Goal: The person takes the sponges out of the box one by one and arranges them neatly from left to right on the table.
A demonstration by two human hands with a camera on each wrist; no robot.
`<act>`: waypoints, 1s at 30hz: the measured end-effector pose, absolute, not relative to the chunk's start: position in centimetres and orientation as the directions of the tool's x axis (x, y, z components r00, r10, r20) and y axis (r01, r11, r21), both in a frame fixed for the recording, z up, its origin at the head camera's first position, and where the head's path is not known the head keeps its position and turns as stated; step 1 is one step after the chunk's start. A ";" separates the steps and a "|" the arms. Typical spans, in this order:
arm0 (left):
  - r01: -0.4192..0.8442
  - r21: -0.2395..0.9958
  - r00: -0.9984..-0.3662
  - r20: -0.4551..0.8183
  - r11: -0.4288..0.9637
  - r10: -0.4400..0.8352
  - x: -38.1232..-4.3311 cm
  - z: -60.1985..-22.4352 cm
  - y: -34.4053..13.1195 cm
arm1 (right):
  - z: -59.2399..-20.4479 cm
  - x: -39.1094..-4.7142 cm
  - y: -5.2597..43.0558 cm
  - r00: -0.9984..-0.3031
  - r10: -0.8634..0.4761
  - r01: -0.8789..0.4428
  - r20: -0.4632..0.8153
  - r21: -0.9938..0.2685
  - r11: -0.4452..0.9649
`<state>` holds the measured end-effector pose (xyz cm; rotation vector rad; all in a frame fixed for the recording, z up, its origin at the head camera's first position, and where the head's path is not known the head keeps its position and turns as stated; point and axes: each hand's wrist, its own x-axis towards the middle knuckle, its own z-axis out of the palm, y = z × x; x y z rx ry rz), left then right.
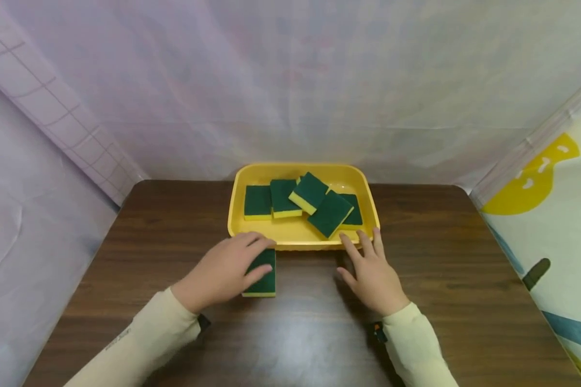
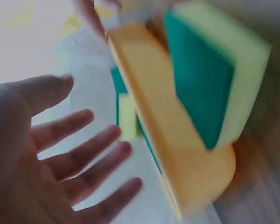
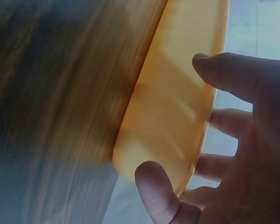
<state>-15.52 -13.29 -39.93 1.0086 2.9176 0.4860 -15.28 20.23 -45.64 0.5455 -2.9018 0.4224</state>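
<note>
My left hand [image 1: 229, 266] is over a green and yellow sponge [image 1: 266, 277] on the table, just in front of a yellow tray [image 1: 290, 243]. In the left wrist view its fingers [image 2: 86, 161] are spread and apart from that sponge [image 2: 203, 77], which shows against the tray's outer wall. At the tray's front right corner, my right hand [image 1: 375, 277] has its fingers spread at the rim. The right wrist view shows those fingers [image 3: 224, 122] reaching past the rim, with nothing gripped. Several more sponges [image 1: 330, 214] lie in the tray, green side up, some overlapping.
A dark wooden table [image 1: 455, 279] holds the tray near its back edge. Behind it hangs a pale curtain [image 1: 290, 97], with more cloth at both sides. The yellow print [image 1: 518, 193] is on the right-hand cloth.
</note>
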 end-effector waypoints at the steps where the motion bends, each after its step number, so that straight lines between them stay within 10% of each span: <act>1: 0.580 0.309 -0.806 0.088 0.754 0.585 -16.6 -39.6 -13.5 | -45.7 -15.3 20.2 -0.920 -0.333 -0.379 0.207 -0.244 0.893; 13: 0.341 0.248 -0.897 -0.203 0.907 0.393 -28.9 -40.2 -16.2 | -46.2 -15.2 20.3 -0.915 -0.333 -0.385 0.227 -0.241 0.891; 30: 0.330 0.324 -0.873 -0.253 0.887 0.417 -31.0 -42.4 -16.1 | -46.4 -15.2 20.2 -0.917 -0.324 -0.377 0.231 -0.241 0.894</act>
